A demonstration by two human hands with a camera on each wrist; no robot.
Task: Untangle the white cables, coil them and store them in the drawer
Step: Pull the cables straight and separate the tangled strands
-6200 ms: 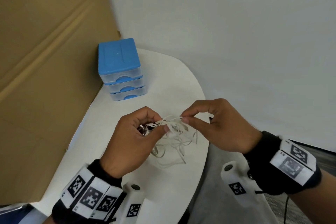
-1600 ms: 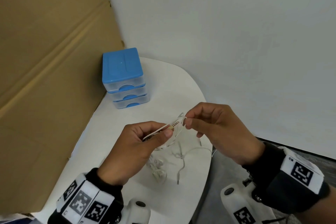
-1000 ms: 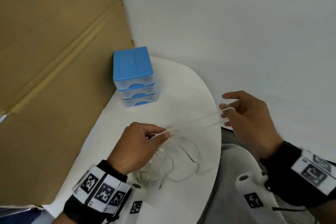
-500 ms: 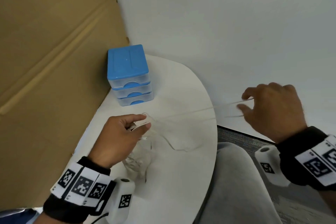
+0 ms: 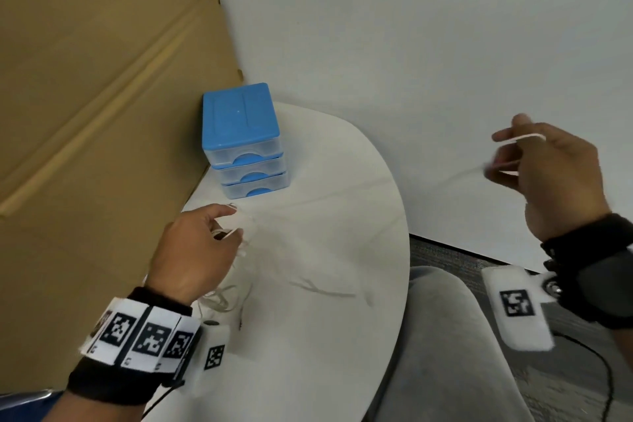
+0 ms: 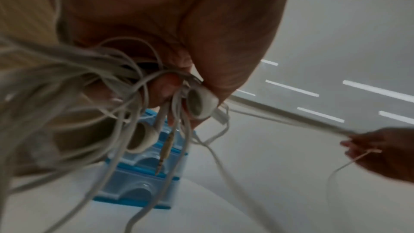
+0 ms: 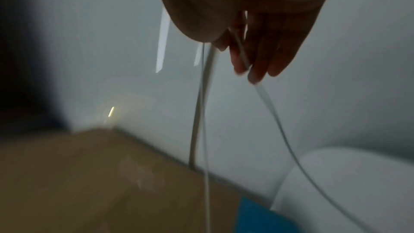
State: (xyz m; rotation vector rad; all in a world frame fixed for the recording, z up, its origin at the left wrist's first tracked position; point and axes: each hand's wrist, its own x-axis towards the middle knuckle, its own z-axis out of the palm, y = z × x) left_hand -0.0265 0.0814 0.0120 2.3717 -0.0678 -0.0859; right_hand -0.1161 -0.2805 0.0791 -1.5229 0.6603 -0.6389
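So my left hand point(image 5: 191, 253) is low over the white table point(image 5: 325, 336), fingers curled around a messy bunch of the white cables point(image 6: 89, 81). From the left wrist camera I can see two earbuds point(image 6: 201, 103) and a gold plug point(image 6: 164, 150) dangling out of that clump, with loose loops trailing down onto the table under the wrist. My right hand point(image 5: 555, 178) is up and off to the right, past the table edge and in front of the wall, pinching a strand between thumb and fingers with a bit looped over the top finger. That strand runs fairly straight across the table between the two hands, though it's blurry in the head view. The little blue drawer unit point(image 5: 243, 140) sits at the back of the table against the cardboard sheet point(image 5: 102, 96), all three drawers closed, just beyond my left fingertips point(image 5: 229, 211).
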